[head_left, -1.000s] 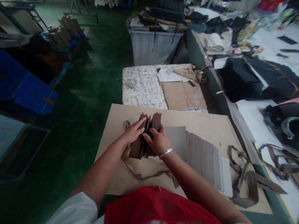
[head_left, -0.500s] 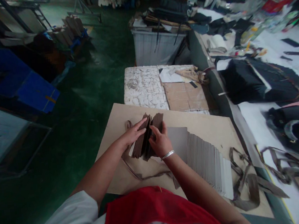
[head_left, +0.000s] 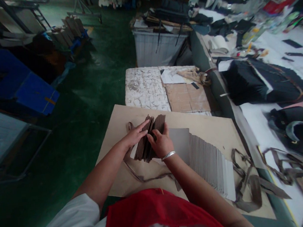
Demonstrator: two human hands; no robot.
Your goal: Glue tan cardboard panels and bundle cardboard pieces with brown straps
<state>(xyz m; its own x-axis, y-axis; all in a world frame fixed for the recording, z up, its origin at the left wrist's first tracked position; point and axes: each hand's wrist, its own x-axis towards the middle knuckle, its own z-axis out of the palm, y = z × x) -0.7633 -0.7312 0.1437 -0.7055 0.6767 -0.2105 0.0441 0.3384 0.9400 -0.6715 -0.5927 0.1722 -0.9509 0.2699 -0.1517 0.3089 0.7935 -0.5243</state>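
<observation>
The brown stack (head_left: 142, 150) sits on the surface (head_left: 212, 128) near the far-left corner, its pieces' long axis pointing away from the person, slanting right. The left hand (head_left: 134, 136) stretches fingers across its left side; the right hand (head_left: 162, 143) curls over a gap. Whether either grip pinches, I cannot tell.

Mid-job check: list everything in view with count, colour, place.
Board: one, tan, centre.
Brown pieces: many, brown, on board.
Fanned stack: one, grey, on board.
Straps: several, brownish, board's right end.
White block: one, white, beyond board.
Bin: one, grey, beyond block.
Blue box: one, blue, left.
Worktable: one, white-topped, right.
Black bundle: one, black, on worktable.
Far clutter: uncountable, mixed, background.
Apron: one, red, worn.
Left hand: one, bare, on brown pieces.
Right hand: one, bare, on brown pieces.
</observation>
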